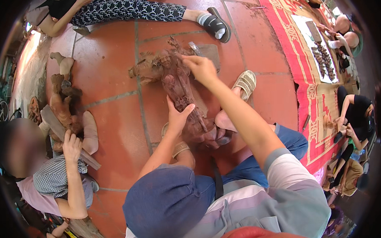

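A reddish-brown carved wooden figure leans across my lap area, its head away from me and its wider base close to my legs. My left hand is wrapped round the carving's lower half, thumb over the top. Up by the figure's head, my right hand has its fingers pinched together against the carving's right side. Whatever sits between those fingertips is too small to make out. Under and behind the figure lies a rougher piece of wood. A flat greyish-brown piece shows just beyond my right hand.
On the left, a seated person works on another wooden carving. Someone's sandalled foot is at the far side. A red-bordered mat runs along the right, with small dark carvings on a white sheet. Tiled floor surrounds my carving.
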The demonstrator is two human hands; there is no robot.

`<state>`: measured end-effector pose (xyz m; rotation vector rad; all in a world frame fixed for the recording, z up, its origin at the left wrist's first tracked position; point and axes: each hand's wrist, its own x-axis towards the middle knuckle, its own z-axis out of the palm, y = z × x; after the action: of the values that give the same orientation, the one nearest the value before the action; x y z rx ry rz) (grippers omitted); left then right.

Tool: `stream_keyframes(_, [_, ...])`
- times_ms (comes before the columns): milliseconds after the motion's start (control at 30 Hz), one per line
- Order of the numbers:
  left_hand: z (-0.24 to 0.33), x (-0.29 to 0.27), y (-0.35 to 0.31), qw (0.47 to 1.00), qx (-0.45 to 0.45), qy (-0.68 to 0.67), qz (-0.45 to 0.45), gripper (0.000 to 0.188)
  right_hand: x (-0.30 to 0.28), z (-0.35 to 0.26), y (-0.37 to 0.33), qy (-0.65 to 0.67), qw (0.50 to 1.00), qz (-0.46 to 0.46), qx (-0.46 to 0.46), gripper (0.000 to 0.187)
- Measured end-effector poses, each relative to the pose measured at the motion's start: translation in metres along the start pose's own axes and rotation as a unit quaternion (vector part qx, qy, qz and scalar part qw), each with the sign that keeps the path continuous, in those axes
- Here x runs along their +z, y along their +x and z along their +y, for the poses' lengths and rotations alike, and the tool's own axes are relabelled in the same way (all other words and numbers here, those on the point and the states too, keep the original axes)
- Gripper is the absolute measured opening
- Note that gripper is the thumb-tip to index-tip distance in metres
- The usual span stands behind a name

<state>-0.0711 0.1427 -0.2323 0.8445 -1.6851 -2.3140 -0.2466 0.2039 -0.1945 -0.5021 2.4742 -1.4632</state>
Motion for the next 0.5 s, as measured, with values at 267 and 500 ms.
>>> stream_keyframes(267, [0.0, -0.004, -0.001, 1.0, 0.013, -0.004, -0.002, 0.097, -0.015, 0.022, -0.038, 0.054, 0.992, -0.088, -0.065, 0.03])
stream_keyframes(500, [0.006, -0.004, 0.0, 1.0, 0.009, 0.011, -0.005, 0.099, 0.005, -0.003, -0.027, -0.064, 0.998, -0.028, -0.008, 0.026])
